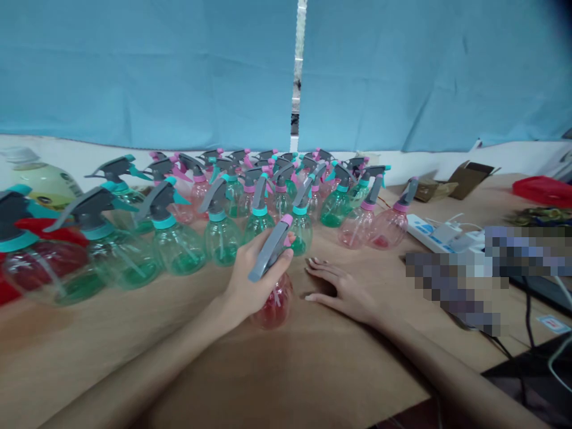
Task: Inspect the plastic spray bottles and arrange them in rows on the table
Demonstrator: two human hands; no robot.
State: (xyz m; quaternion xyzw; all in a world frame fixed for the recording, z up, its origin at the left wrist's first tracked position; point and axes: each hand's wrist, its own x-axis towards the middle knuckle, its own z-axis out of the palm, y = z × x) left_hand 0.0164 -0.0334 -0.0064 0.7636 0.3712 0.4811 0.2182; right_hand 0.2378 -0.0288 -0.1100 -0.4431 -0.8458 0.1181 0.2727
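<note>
A pink spray bottle (273,307) with a grey trigger head and pink nozzle stands in front of me. My left hand (250,271) wraps around its neck, just under the trigger head. To its right, my right hand (342,289) lies palm down on the table (268,381), fingers stretched out and apart from the bottle. Just beyond my hands stand green spray bottles (223,241) with turquoise collars. Two more pink spray bottles (388,226) are a little farther off to the right.
Several rows of spray bottles fill the table's far side. A large yellowish bottle (47,179) stands far left. At right are a white power strip (424,232) with cables, an open cardboard box (469,180) and a red item (543,190). A blue cloth (156,71) hangs behind.
</note>
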